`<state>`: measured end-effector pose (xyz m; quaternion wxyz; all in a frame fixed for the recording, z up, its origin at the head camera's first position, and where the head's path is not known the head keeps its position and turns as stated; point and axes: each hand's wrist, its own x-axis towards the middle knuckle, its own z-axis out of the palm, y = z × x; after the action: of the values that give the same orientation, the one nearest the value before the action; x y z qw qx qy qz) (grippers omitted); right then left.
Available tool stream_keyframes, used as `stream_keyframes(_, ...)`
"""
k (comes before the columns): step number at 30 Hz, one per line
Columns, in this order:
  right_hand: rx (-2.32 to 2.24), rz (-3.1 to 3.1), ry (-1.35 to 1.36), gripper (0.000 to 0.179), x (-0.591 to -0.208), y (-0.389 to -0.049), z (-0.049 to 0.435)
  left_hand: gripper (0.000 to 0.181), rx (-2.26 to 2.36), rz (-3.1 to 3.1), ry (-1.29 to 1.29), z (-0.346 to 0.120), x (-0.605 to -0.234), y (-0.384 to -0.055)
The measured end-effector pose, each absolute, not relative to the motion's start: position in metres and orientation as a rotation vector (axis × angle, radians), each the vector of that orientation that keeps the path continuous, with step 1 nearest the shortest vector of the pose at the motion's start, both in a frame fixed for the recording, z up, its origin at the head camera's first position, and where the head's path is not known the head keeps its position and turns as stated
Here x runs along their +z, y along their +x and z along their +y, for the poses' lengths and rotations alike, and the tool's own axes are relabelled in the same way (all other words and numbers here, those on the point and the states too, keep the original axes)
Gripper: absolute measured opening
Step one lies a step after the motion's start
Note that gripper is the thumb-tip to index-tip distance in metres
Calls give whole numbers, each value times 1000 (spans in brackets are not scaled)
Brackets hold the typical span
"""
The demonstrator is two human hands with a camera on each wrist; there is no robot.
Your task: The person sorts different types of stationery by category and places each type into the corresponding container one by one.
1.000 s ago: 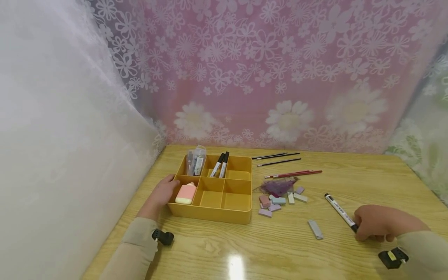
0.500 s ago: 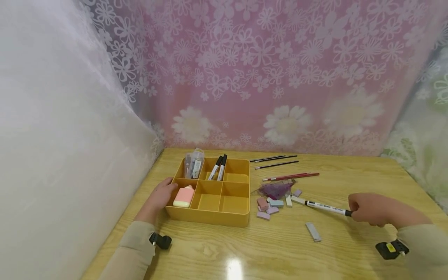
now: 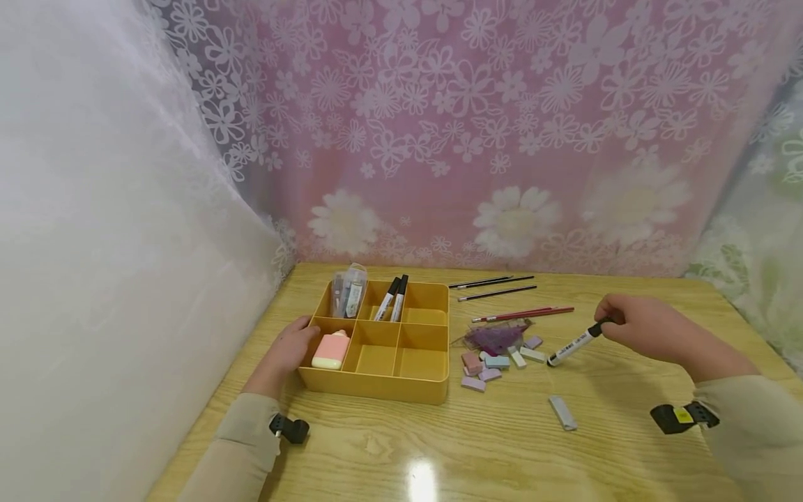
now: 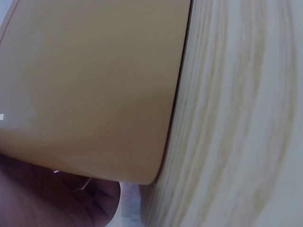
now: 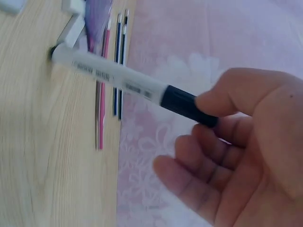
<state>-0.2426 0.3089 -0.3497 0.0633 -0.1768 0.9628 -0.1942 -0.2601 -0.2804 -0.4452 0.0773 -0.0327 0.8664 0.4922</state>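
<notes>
My right hand (image 3: 646,331) pinches a whiteboard marker (image 3: 574,346) by its black cap, between thumb and fingers. The marker slants down to the left, its other end close to the erasers, as the right wrist view also shows with its white printed barrel (image 5: 113,73). At the left side of a yellow compartment box (image 3: 376,385), my left hand (image 3: 291,346) grips the wall, a fingertip over the rim. In the left wrist view the curled fingers (image 4: 102,201) are partly hidden behind the box wall (image 4: 94,90). Two more markers (image 3: 392,298) lean in the back middle compartment.
The box also holds a pink-and-cream bottle (image 3: 331,350) and clear plastic cases (image 3: 349,293). Right of it lie several small erasers (image 3: 497,362), a purple mesh pouch (image 3: 498,337), red pencils (image 3: 523,314) and black pencils (image 3: 498,293). A grey eraser-like block (image 3: 562,413) lies nearer the front.
My right hand has lifted the marker and moved it away from the front edge and leftward; the marker has swung round in its grip. A white eraser near its tip shifted. My left hand stays put.
</notes>
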Motion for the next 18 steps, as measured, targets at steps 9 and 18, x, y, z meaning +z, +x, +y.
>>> stream_keyframes(9,-693,3014,-538,30,-335,-248,269,54,1457,2605,-101,-283,-446,-261)
stream_keyframes(18,-902,3024,-540,34,-316,-255,219,54,1471,2589,-86,-287,-446,-262)
